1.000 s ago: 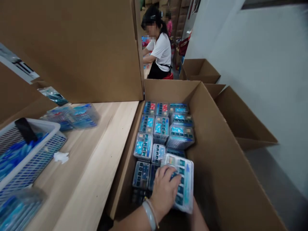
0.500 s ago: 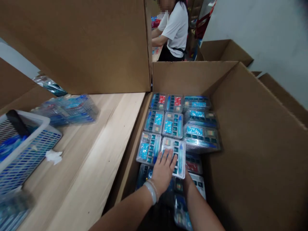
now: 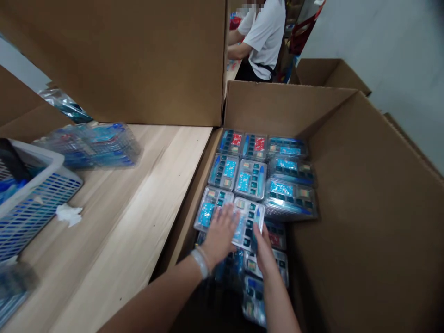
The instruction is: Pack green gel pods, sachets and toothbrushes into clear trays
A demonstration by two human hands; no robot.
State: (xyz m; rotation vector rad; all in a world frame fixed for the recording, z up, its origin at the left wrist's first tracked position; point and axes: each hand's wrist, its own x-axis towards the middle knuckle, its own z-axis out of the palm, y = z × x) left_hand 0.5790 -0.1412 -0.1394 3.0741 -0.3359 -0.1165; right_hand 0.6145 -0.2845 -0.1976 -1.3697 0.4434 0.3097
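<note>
Clear plastic packs [image 3: 250,179] with blue pens, dark square pieces and blue or red cards stand in stacks inside a large cardboard box [image 3: 367,194]. One pack [image 3: 247,217] lies on top of the nearer stack in the middle. My left hand [image 3: 219,233], slightly blurred, is spread over its left edge and the neighbouring pack [image 3: 208,210]. At the right edge of the middle pack, my right hand [image 3: 265,249] grips with the thumb on the rim. Its other fingers are partly hidden. Lower packs [image 3: 255,300] sit in shadow below my forearms.
To the left is a wooden table [image 3: 138,222] with a white basket [image 3: 38,208], a crumpled white scrap [image 3: 69,214] and a blurred row of clear packs [image 3: 100,145]. An upright cardboard box [image 3: 145,64] stands behind. Beyond it a person in a white shirt [image 3: 265,27] works.
My left hand has slid left from the top of the middle pack to its left edge. My right hand has come up into view at the right edge. The pack has shifted slightly left.
</note>
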